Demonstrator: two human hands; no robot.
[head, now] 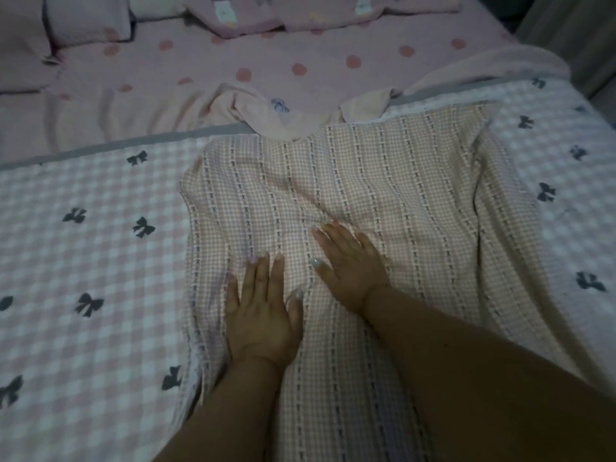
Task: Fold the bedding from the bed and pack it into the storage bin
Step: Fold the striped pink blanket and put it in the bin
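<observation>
Early stage: left hand (263, 315) and right hand (350, 265), fingers straight and slightly spread, press flat on the checked sheet (383, 181) lying creased on the bed (200, 65) (no storage bin visible), folding and packing outstanding.

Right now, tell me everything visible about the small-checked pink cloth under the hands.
The small-checked pink cloth looks like thin woven fabric, with fine pink-and-white checks crossed by lengthwise stripes of tiny dark bows. It lies spread, a little wrinkled, on top of the larger gingham blanket with big dark bows. Its far edge meets a rumpled pale pink fabric. The left hand and right hand press flat on it, fingers straight.
</observation>
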